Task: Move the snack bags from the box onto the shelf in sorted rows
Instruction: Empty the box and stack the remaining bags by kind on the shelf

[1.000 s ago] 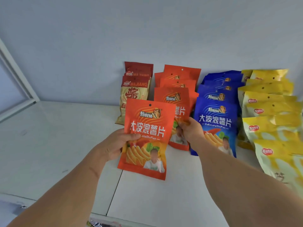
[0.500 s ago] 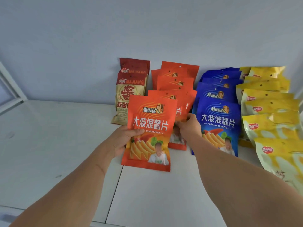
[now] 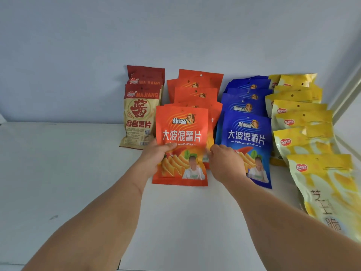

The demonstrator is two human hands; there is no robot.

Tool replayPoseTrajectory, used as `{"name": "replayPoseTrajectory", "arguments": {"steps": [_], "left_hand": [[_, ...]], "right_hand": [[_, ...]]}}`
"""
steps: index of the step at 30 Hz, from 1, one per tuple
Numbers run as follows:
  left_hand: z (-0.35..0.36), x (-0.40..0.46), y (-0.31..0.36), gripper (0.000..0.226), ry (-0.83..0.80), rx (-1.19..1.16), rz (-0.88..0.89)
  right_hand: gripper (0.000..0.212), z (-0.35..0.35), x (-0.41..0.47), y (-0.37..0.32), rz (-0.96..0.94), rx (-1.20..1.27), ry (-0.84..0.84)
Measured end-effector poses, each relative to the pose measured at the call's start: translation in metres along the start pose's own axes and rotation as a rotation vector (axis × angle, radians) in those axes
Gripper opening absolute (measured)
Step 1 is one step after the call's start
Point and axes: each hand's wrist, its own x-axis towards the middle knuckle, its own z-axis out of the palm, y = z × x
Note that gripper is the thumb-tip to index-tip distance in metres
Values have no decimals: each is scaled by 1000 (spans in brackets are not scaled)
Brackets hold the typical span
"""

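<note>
bag rows side by side on shelf

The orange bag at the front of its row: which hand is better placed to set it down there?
Left. The left hand already grips the orange bag by its left edge; the right hand only touches its right edge.

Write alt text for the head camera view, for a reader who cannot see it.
A person's left hand holds an orange snack bag at the front of the orange row on a white shelf; the right hand touches its right edge. Beside it stand rows of red-and-tan, blue and yellow bags.
</note>
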Motion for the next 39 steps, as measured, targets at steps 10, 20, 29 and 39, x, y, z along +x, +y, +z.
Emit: {"name": "replayPoseTrajectory", "arguments": {"steps": [10,20,29,39], "left_hand": [[37,23,-7,37,105,59,137],[37,17,0,60,132,225,132],[21,-94,-8,32,370,998,309],[-48,-338,-88,35,384,1800,258]], "right_hand": [[22,16,-7,11,43,81,9],[32,9,-11,16,39,101,-50],[27,-5,-48,18,-141,-34,7],[28,-10,-206,-51,-716,-52,-52]]}}
